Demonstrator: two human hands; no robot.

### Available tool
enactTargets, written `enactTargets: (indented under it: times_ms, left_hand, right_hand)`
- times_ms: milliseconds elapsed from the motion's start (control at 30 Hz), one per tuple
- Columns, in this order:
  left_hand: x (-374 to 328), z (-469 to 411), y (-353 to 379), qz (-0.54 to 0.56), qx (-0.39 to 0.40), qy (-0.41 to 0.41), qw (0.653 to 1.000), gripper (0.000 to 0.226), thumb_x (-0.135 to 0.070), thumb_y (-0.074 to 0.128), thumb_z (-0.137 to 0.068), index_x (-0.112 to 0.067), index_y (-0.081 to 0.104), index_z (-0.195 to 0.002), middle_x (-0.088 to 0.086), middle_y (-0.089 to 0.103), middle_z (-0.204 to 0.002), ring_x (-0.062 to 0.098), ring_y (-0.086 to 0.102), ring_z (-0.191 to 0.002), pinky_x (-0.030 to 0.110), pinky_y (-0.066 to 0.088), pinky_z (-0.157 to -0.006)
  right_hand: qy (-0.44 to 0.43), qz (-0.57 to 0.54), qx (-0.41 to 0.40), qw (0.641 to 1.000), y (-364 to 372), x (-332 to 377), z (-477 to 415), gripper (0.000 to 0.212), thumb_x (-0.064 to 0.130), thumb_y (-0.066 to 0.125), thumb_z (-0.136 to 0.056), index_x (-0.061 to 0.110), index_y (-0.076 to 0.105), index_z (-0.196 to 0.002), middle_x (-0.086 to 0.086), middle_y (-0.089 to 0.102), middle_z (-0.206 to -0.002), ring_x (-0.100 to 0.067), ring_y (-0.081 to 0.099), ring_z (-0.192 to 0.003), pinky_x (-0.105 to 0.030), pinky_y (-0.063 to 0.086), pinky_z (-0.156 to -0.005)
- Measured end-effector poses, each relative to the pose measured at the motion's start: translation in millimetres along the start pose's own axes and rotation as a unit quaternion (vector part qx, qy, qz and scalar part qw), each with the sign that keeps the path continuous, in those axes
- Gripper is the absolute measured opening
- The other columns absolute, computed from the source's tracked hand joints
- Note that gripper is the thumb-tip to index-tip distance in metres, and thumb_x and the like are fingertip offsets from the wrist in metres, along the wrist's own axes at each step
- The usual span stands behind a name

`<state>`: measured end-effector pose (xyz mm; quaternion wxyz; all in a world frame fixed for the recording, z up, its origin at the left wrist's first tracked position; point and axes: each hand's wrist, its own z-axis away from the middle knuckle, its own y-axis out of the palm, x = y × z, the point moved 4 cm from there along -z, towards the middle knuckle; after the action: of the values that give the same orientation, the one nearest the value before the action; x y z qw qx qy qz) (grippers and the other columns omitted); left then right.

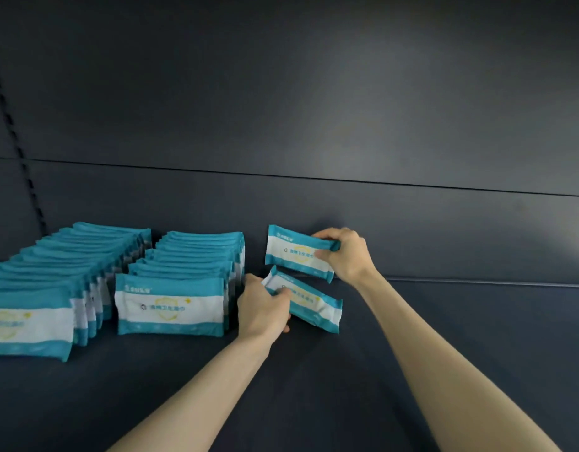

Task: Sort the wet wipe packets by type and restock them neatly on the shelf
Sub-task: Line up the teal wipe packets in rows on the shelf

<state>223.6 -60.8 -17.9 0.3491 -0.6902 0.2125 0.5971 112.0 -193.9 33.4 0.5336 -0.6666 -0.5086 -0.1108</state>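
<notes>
Right of the two standing packet rows on the dark shelf, each hand grips one packet: left hand the lower packet, right hand the upper packet.

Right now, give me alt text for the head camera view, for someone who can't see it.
A person's hands each hold a teal-and-white wet wipe packet: right hand with the upright packet, left hand with the tilted packet. Left of them, two rows of matching packets stand on a dark shelf.
</notes>
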Motion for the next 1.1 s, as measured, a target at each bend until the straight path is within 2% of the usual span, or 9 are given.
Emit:
enactTargets:
  times_ms: [167,267,400,533,633,767,867,967,1100]
  left_hand:
    - [-0.3,-0.1,-0.2,0.010,0.010,-0.014,1.000,0.013,-0.016,0.056,-0.091,-0.015,0.043,-0.091,0.007,0.062,-0.096,0.009,0.058,-0.037,0.028,0.055,-0.047]
    - [0.6,-0.7,1.2,0.019,0.016,-0.025,0.999,0.016,-0.015,0.055,-0.091,-0.009,0.049,-0.103,0.005,0.062,-0.097,0.006,0.059,-0.038,0.034,0.059,-0.055]
    - [-2.0,1.5,0.9,0.041,0.021,-0.024,0.999,0.012,-0.011,0.055,-0.090,-0.009,0.053,-0.101,0.004,0.062,-0.096,0.011,0.064,-0.056,0.031,0.058,-0.052]
    - [-4.4,3.0,-0.5,0.084,0.031,-0.020,0.996,0.013,-0.006,0.056,-0.088,-0.010,0.053,-0.100,0.006,0.062,-0.098,0.015,0.064,-0.081,0.024,0.054,-0.050]
    - [-5.9,5.3,-2.8,0.124,0.031,-0.011,0.992,0.019,-0.005,0.059,-0.088,-0.013,0.053,-0.104,0.004,0.064,-0.098,0.017,0.064,-0.086,0.031,0.058,-0.068]
    - [-4.2,3.4,-3.3,0.143,0.017,0.011,0.989,0.026,-0.006,0.058,-0.091,-0.017,0.050,-0.112,-0.001,0.063,-0.103,0.009,0.064,-0.080,0.027,0.056,-0.077]
    - [-2.8,-1.0,-1.4,0.091,0.024,0.030,0.995,0.033,-0.006,0.053,-0.094,-0.018,0.047,-0.124,-0.004,0.059,-0.111,0.013,0.063,-0.092,0.024,0.050,-0.077]
    - [-2.4,-2.5,3.2,0.015,0.052,0.050,0.997,0.052,-0.007,0.053,-0.093,-0.019,0.037,-0.141,-0.001,0.052,-0.132,0.013,0.054,-0.109,0.025,0.042,-0.089]
    - [-4.0,-4.6,3.4,-0.037,0.069,0.059,0.995,0.064,-0.010,0.053,-0.094,-0.021,0.022,-0.149,-0.001,0.039,-0.145,0.018,0.044,-0.128,0.028,0.035,-0.103]
  right_hand:
    - [0.022,-0.036,0.001,0.999,7.3,-1.4,-4.8,0.024,0.002,0.074,-0.079,0.014,0.064,-0.098,0.003,0.061,-0.097,-0.013,0.054,-0.088,-0.004,0.039,-0.067]
    - [0.028,-0.052,0.008,0.998,6.5,-7.0,-8.6,0.026,0.000,0.074,-0.077,0.018,0.061,-0.091,-0.001,0.064,-0.097,-0.021,0.062,-0.091,-0.029,0.052,-0.081]
    - [0.010,0.019,-0.003,1.000,9.2,-7.1,-1.5,0.030,0.002,0.070,-0.081,0.014,0.065,-0.108,-0.004,0.053,-0.110,-0.021,0.057,-0.096,-0.026,0.048,-0.088]
    - [-0.001,0.050,-0.041,0.998,-9.6,5.3,10.8,0.035,0.025,0.073,-0.083,0.015,0.062,-0.114,0.002,0.045,-0.111,-0.018,0.051,-0.104,-0.028,0.045,-0.091]
    - [0.073,0.006,0.061,0.995,-16.4,2.5,23.2,0.037,0.038,0.074,-0.080,0.015,0.063,-0.107,0.001,0.063,-0.101,-0.014,0.061,-0.094,-0.021,0.046,-0.077]
    - [0.133,-0.120,0.183,0.967,-6.2,-5.0,36.8,0.036,0.009,0.076,-0.078,0.012,0.058,-0.110,-0.004,0.063,-0.109,-0.014,0.064,-0.086,-0.020,0.051,-0.067]
    - [0.079,-0.037,0.097,0.991,-9.0,-2.5,27.9,0.033,0.002,0.075,-0.076,0.013,0.061,-0.104,-0.001,0.062,-0.105,-0.016,0.059,-0.095,-0.017,0.046,-0.076]
    - [0.028,-0.007,0.027,0.999,-5.3,5.4,22.0,0.023,-0.002,0.068,-0.082,0.006,0.063,-0.103,-0.002,0.060,-0.100,-0.013,0.054,-0.090,0.000,0.039,-0.060]
    - [-0.013,0.036,-0.004,0.999,9.9,8.0,13.5,0.023,-0.001,0.065,-0.084,0.007,0.062,-0.106,-0.007,0.059,-0.110,-0.014,0.051,-0.094,-0.006,0.037,-0.067]
